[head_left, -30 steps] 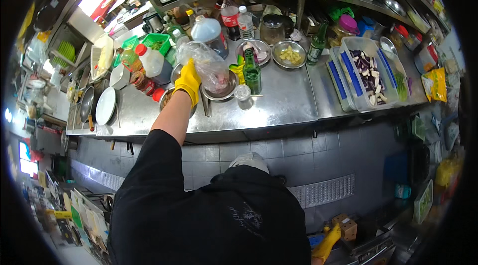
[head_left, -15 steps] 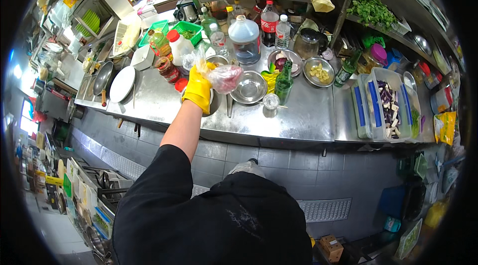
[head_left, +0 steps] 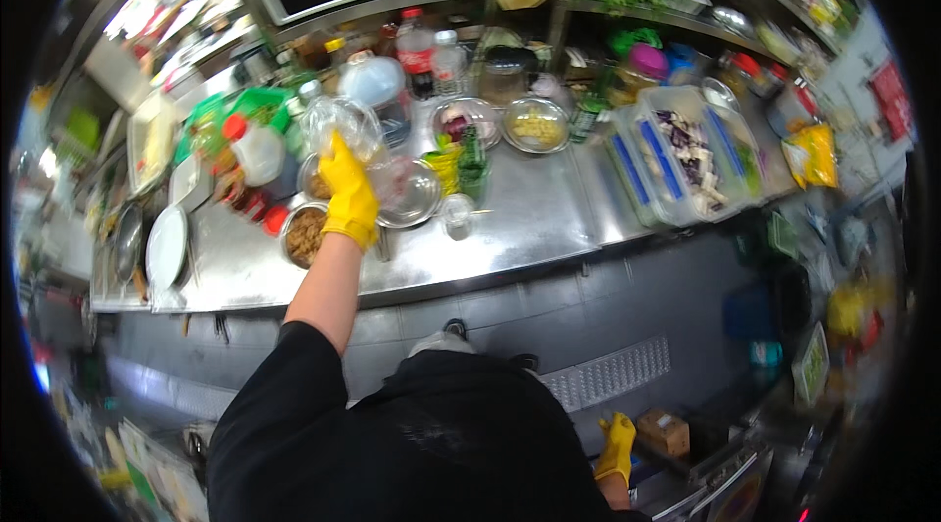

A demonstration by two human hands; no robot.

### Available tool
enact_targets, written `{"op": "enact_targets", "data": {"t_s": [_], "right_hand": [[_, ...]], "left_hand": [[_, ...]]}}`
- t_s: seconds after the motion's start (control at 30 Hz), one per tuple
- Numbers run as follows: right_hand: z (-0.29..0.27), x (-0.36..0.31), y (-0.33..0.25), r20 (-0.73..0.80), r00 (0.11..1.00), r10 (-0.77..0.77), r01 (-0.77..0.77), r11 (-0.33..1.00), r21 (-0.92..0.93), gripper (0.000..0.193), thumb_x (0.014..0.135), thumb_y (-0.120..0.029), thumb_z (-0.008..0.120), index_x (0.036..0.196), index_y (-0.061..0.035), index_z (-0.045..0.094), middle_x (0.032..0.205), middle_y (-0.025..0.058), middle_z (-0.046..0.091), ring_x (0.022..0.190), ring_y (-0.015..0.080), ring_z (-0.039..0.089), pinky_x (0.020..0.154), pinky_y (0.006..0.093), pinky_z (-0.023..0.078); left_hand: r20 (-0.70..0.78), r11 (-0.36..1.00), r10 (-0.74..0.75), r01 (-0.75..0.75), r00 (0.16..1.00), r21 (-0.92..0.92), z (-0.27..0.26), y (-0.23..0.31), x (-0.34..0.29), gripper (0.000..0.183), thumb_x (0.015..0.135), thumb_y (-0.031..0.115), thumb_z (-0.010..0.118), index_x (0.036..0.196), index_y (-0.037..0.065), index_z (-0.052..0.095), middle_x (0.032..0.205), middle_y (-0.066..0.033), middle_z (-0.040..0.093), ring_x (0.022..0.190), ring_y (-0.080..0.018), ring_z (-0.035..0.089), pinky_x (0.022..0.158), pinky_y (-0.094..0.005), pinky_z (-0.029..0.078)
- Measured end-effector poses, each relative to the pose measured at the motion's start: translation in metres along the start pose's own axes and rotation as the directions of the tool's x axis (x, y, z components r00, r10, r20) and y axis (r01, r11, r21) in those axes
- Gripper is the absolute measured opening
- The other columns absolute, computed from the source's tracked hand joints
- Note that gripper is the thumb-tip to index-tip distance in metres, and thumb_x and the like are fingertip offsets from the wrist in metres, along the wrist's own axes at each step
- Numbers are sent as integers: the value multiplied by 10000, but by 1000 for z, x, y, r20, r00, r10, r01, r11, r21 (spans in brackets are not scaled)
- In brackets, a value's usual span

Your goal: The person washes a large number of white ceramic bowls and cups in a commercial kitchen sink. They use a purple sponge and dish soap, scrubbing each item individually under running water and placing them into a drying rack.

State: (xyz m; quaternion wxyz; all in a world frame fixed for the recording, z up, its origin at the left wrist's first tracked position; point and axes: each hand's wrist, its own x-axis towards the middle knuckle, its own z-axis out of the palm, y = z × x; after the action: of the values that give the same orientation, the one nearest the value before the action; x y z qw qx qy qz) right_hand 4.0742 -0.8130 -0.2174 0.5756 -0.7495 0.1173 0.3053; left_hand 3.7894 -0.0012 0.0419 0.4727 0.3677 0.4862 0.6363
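Clear plastic bag sits clamped in the left hand (right hand: grip unclear).

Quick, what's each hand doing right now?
Left hand: closed, holding a clear plastic bag.
Right hand: near the cardboard box; no held thing shows, but open or closed cannot be told.

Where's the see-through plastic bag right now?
In the head view, the clear plastic bag is left of centre above the counter, at the fingers of the yellow-gloved left hand, near the big jug and a steel bowl.
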Motion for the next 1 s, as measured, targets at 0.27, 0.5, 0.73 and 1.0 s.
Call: {"op": "enact_targets", "data": {"t_s": [0.27,0.5,0.73,1.0], "right_hand": [[54,-70,-7,-135,990,-38,19,989,-143,166,1010,-112,619,905,17,617,727,82,601,581,172,593,638,394,609],[10,-134,65,-320,898,304,-315,949,18,166,955,-118,672,851,-7,609,748,102,637,613,253,640,733,481,611],[-53,-105,36,365,917,163,351,109,-930,369,848,-342,712,988,-1,698,970,192,741,973,371,712,855,472,553],[-94,120,-27,-180,983,-16,-23,977,-211,350,915,-275,647,1054,42,699,916,185,738,760,278,727,654,388,570]], "left_hand": [[663,333,271,-715,697,615,-48,-61,-59,854,817,318,784,1497,-45,415,1449,-276,523,1343,-420,489,1142,-447,391],[389,570,407,-563,826,598,-46,51,-136,704,958,40,624,1582,-12,302,1602,-210,384,1485,-325,365,1230,-398,239],[434,242,707,-768,558,594,34,97,-196,619,990,40,607,1553,-25,358,1606,-225,376,1504,-368,336,1232,-458,253],[683,406,592,-891,427,205,138,51,-344,338,962,-41,588,1296,-3,619,1305,-186,657,1269,-353,582,1114,-429,409]]}}
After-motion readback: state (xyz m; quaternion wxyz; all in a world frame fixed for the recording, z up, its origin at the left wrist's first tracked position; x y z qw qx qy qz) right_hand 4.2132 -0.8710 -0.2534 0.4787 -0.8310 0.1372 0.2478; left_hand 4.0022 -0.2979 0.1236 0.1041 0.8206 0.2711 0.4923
